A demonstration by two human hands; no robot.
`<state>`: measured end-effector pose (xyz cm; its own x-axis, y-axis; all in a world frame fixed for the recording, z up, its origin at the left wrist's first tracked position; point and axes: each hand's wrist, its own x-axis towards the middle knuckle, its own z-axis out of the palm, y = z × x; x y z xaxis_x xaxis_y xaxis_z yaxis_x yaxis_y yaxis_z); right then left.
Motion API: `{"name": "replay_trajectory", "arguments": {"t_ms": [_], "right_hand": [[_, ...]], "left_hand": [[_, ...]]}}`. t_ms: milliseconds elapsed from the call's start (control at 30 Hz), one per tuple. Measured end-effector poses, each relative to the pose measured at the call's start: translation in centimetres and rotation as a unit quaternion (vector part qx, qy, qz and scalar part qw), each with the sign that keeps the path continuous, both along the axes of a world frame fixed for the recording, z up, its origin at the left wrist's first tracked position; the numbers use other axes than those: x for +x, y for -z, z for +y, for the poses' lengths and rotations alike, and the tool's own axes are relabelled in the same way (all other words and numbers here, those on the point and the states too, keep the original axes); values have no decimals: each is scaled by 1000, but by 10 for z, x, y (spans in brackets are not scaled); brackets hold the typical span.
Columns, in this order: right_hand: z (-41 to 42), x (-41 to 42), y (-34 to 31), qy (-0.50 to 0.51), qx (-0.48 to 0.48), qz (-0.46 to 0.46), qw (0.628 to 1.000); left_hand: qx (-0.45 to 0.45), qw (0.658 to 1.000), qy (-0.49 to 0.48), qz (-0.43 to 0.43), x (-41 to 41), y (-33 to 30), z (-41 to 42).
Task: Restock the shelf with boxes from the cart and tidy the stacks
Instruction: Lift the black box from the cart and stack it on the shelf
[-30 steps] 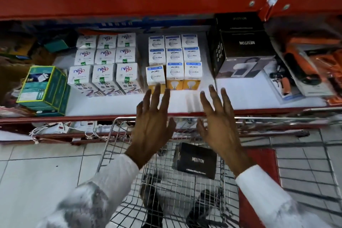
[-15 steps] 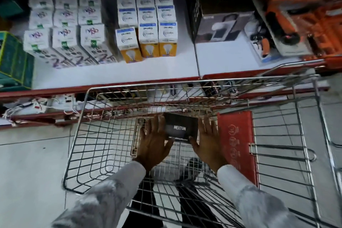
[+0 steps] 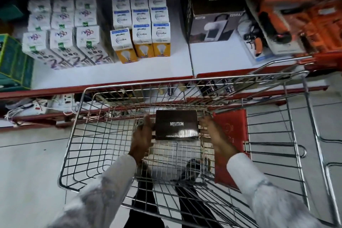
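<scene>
Since the earlier frame both hands have clasped the black Neuton box (image 3: 177,125) inside the cart (image 3: 185,82); left hand (image 3: 142,138) and right hand (image 3: 215,136) fingers grip its sides; shelf (image 3: 111,74) lies beyond.

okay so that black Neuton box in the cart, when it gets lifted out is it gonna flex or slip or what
The black Neuton box looks like a rigid, square-edged carton, so it probably stays stiff. Its glossy face shows glare, so it may be a bit slippery; the left hand and right hand pressing opposite sides should help. Weight can't be judged.
</scene>
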<state>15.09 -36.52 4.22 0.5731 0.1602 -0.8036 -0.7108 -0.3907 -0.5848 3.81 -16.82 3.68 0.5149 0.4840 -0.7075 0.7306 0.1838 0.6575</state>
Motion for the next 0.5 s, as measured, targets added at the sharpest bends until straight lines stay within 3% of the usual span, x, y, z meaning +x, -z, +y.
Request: {"name": "replay_trajectory", "arguments": {"t_ms": [267,500], "right_hand": [[-22,29,-100,-24,110,16,994],[-33,55,-180,3,178,-98,979]], "left_hand": [[-39,997,-21,-69,6,-112,26],[6,983,-12,-181,33,-195,21]]}}
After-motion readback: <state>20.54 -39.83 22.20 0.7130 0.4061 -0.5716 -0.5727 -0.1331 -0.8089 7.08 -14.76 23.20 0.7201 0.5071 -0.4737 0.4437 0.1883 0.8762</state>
